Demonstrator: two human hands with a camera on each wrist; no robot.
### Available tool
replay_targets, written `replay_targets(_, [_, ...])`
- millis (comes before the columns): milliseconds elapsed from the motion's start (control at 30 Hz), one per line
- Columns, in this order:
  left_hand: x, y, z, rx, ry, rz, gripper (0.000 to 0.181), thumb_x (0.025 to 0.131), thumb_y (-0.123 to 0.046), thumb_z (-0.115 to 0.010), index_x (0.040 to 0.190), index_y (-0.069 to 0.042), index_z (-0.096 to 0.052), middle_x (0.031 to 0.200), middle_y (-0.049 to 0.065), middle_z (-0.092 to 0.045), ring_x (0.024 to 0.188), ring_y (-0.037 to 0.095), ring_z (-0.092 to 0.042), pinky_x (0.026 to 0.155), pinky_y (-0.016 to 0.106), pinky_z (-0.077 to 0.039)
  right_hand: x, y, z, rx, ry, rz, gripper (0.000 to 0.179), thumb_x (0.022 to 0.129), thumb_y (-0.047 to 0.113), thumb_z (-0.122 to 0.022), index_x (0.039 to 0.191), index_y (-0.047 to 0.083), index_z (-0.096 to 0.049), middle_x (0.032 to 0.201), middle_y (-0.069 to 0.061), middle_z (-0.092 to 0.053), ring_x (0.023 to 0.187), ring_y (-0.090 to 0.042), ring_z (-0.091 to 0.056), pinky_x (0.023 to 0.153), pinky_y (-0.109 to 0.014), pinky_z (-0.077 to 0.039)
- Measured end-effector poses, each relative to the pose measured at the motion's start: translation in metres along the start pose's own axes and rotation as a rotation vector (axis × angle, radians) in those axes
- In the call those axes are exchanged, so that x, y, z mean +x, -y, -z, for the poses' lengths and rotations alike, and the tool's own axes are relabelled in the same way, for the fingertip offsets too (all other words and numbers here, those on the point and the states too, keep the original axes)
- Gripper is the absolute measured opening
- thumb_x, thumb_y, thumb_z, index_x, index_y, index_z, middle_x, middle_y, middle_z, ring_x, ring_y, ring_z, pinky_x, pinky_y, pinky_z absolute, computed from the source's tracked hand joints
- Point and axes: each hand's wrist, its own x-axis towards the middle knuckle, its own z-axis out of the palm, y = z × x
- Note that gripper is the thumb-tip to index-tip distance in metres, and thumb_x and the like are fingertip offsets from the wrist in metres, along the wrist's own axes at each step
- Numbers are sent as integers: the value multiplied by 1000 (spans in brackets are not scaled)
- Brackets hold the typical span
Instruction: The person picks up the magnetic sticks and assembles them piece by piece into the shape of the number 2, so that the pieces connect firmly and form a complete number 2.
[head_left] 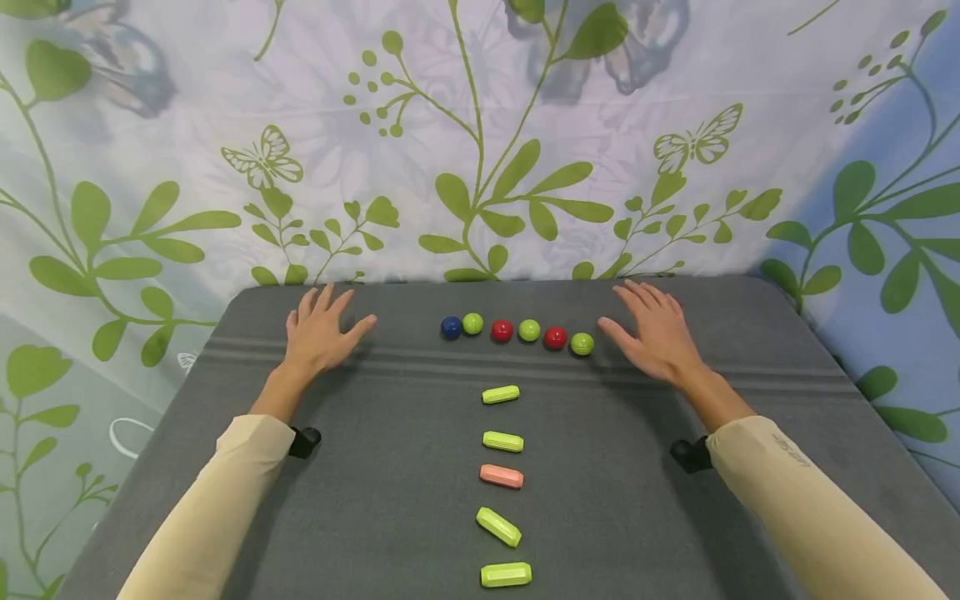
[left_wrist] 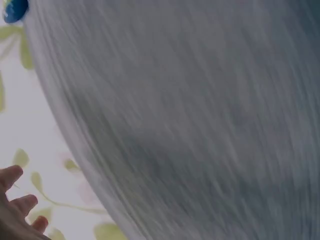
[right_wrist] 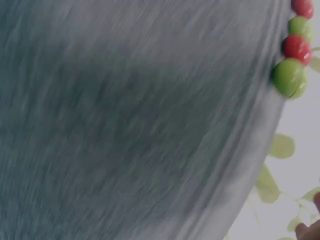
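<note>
My left hand (head_left: pixel 318 332) hovers with spread fingers over the far left of the grey table, holding nothing. On the other side, my right hand (head_left: pixel 654 333) is likewise spread, just right of a row of small balls. From left to right the row has a blue ball (head_left: pixel 452 327), a green ball (head_left: pixel 472 323), a red ball (head_left: pixel 502 331), then green, red and a last green ball (head_left: pixel 582 343). Nearer me, short faceted sticks lie in a column: several yellow-green ones, such as the front stick (head_left: pixel 506 575), and one orange stick (head_left: pixel 501 476).
The grey cloth-covered table (head_left: pixel 390 500) ends at a hanging curtain (head_left: pixel 337 125) printed with green leaves and butterflies. A black wrist strap piece (head_left: pixel 305 442) shows at the left sleeve, another (head_left: pixel 690 455) at the right.
</note>
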Motion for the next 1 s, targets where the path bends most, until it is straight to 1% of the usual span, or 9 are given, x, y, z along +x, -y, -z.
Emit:
replay_targets(100, [-4, -18, -4, -101, -75, -63, 71, 98, -54, -51, 148, -5, -42, 151, 23, -35, 137, 46, -28, 103, 68, -23, 0, 10, -3, 120, -41, 15, 59, 99, 38, -58, 142, -2, -48, 141, -27, -47, 134, -46, -33, 105, -65, -22])
replay_targets(167, [-9, -33, -8, -197, -85, -109, 63, 98, -47, -56, 144, -4, -49, 140, 22, -49, 123, 42, -46, 95, 61, -36, -1, 16, -5, 208, -34, -11, 55, 98, 33, -61, 139, -3, -51, 136, -27, -51, 131, -46, -37, 102, -65, -26])
replay_targets(233, [-15, -49, -12, -314, -59, -145, 54, 98, -41, -60, 138, -5, -54, 128, 18, -59, 104, 35, -58, 83, 53, -46, -2, 20, -7, 279, -10, -55, 52, 98, 31, -63, 137, -1, -52, 133, -26, -53, 130, -45, -39, 101, -65, -28])
replay_targets(333, [-23, -71, -21, -480, -4, -183, 43, 97, -34, -65, 130, -8, -62, 112, 10, -65, 74, 24, -59, 62, 40, -47, -4, 25, -11, 358, 34, -120, 51, 98, 30, -64, 137, 0, -53, 132, -25, -54, 129, -44, -40, 99, -63, -31])
replay_targets(433, [-31, -91, -31, -578, 38, -209, 37, 96, -30, -67, 125, -6, -65, 105, 5, -66, 62, 18, -53, 53, 33, -43, -6, 26, -15, 412, 57, -162, 51, 97, 29, -64, 138, 1, -52, 133, -25, -54, 132, -43, -39, 99, -62, -33])
replay_targets(533, [-37, -107, -42, -636, 97, -225, 36, 95, -26, -68, 123, -4, -65, 102, 3, -66, 59, 17, -51, 53, 30, -42, -6, 27, -18, 439, 55, -170, 49, 97, 26, -65, 137, 0, -53, 133, -25, -54, 132, -42, -40, 99, -61, -33])
replay_targets(733, [-48, -128, -61, -705, 261, -198, 36, 94, -21, -70, 124, -2, -64, 105, 6, -65, 59, 16, -54, 56, 29, -46, -7, 24, -25, 424, 67, -164, 46, 97, 20, -66, 134, -3, -54, 129, -28, -56, 126, -44, -45, 99, -61, -33])
replay_targets(833, [-53, -137, -66, -704, 288, -180, 34, 93, -18, -71, 122, -3, -65, 108, 8, -65, 59, 15, -55, 56, 29, -46, -8, 24, -28, 428, 70, -155, 44, 97, 18, -66, 133, -4, -55, 127, -28, -57, 124, -44, -46, 99, -62, -34])
replay_targets(1000, [-56, -148, -70, -678, 292, -148, 30, 91, -14, -72, 119, -4, -67, 110, 8, -65, 61, 13, -57, 57, 29, -46, -8, 23, -32, 416, 70, -149, 42, 96, 15, -66, 132, -5, -56, 124, -28, -59, 122, -44, -48, 96, -60, -37])
